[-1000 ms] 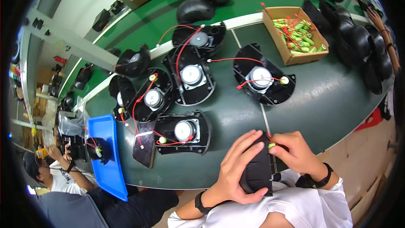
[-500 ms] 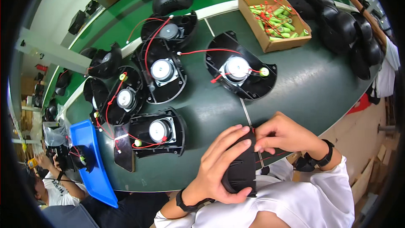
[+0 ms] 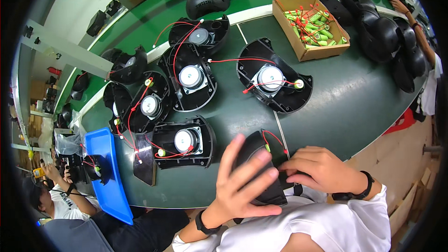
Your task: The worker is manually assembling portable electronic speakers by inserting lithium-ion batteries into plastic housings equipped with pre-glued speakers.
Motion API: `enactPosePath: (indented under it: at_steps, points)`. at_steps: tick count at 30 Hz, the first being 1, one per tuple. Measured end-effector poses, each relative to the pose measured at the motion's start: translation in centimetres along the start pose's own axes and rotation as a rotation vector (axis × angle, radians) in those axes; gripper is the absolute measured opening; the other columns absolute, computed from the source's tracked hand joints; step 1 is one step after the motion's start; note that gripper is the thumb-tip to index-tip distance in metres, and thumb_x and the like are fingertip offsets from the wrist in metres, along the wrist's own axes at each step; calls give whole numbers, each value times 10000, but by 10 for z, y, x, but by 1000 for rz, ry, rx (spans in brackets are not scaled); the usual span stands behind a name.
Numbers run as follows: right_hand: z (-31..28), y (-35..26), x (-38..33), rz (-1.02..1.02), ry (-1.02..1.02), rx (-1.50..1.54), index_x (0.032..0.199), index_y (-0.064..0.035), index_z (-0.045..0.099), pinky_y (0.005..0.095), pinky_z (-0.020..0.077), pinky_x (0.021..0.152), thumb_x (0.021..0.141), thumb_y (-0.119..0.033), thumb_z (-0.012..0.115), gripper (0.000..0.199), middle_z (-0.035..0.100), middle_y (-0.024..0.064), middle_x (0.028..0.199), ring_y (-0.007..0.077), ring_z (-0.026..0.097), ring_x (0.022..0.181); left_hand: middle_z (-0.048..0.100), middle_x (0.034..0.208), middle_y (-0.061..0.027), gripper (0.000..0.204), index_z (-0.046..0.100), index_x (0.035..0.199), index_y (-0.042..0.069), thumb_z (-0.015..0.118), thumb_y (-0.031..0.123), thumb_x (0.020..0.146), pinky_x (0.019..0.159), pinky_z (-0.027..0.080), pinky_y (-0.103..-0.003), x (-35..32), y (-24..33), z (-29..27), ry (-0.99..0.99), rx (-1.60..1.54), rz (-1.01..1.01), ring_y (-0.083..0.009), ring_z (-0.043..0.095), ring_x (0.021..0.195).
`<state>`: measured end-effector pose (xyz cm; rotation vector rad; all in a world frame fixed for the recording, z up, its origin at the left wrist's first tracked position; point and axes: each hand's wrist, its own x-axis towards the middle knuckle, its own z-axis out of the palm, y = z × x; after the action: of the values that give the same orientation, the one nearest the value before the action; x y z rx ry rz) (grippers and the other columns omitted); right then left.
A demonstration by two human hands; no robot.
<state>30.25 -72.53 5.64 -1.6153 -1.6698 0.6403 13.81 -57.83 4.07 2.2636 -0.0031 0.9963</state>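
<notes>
Housing (image 3: 252, 147) matt plastic; tray (image 3: 112, 197) smooth plastic; box (image 3: 324, 54) cardboard.

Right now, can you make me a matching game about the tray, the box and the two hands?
Things:
1. tray
2. cardboard box
3. left hand
4. right hand

Matches:
A. fingers bent, beside the right side of the black shell
B. bright blue
C. fingers spread over the black shell
D. holds many green cylinders

Right pairs: 1-B, 2-D, 3-C, 4-A.
</notes>
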Motion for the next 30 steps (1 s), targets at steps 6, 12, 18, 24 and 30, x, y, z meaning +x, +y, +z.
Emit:
enactPosePath:
  at_steps: [6, 12, 18, 24, 30]
  points:
    - [-7, -19, 3, -352, 137, -410, 784, -49, 606, 253, 374, 539, 607, -133, 607, 196, 480, 3, 713, 133, 478, 615, 672, 991, -71, 605, 687, 879, 40, 527, 617, 789, 993, 299, -608, 1, 6, -12, -238, 98, -50, -431, 482, 1139]
    - [-20, -29, 23, -518, 175, -516, 671, -36, 554, 257, 368, 536, 572, -163, 580, 164, 431, 32, 672, 163, 453, 600, 593, 1146, -181, 490, 690, 857, 72, 536, 536, 820, 1009, 270, -601, 2, 2, -12, -207, 52, -99, -464, 412, 1201]
    - [-28, -67, 57, -776, 134, -352, 741, 31, 598, 262, 463, 547, 646, -89, 618, 154, 547, 99, 712, 180, 540, 606, 540, 1243, -160, 324, 650, 820, 55, 721, 319, 647, 966, 298, -626, 8, 12, -9, -212, 22, -206, -531, 363, 1203]
    - [-19, -39, 52, -466, 172, 123, 857, -6, 572, 319, 449, 616, 653, -130, 654, 252, 540, 94, 751, 241, 548, 675, 564, 1072, -159, 212, 655, 809, 30, 590, 224, 754, 937, 382, -568, -2, 11, 1, -87, 42, -163, -512, 419, 1159]
    - [-14, 13, 39, -71, 245, -139, 1034, -27, 585, 354, 488, 739, 649, -70, 738, 417, 616, 106, 968, 287, 590, 874, 575, 945, -172, 277, 680, 851, -8, 465, 163, 818, 921, 408, -569, 5, 1, -5, -114, -192, -165, -523, 472, 1105]
